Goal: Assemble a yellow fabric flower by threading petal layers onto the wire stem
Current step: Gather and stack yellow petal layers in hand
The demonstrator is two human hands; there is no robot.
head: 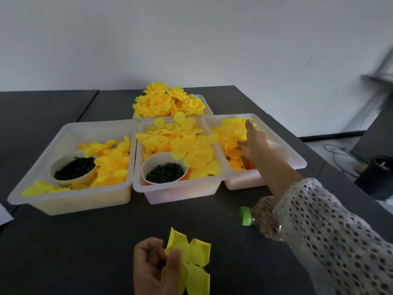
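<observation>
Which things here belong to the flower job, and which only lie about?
For the job:
- yellow fabric petal layer held by left hand
- translucent plastic tray of orange-yellow petals, under right hand

Lying about:
- clear plastic bottle with green cap
- white paper sheet

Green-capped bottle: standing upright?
No, the bottle lies on its side on the table, cap pointing left, partly under the right sleeve.

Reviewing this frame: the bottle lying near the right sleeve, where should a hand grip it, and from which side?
Probably across the clear body of the bottle, just behind its green cap, coming from above. It lies on its side on the table, cap pointing left, its far end hidden under the sleeve.
</observation>
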